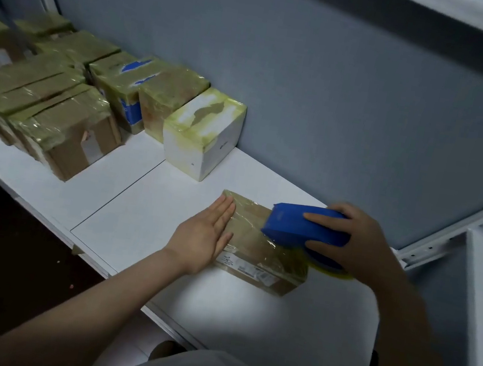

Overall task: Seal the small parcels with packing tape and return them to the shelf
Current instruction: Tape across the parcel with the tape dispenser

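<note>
The small parcel lies near on the shelf, left hand pressing it with flat fingers, right hand fingers curled round the blue tape roller; it looks light, stiff and slippery, so hold both sides.

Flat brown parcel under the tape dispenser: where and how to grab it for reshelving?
Pinch the parcel across its narrow width at mid-length, from above: thumb on the near labelled long side, fingers on the far one. It lies flat on the shelf, so fingers likely cannot get underneath.
</note>
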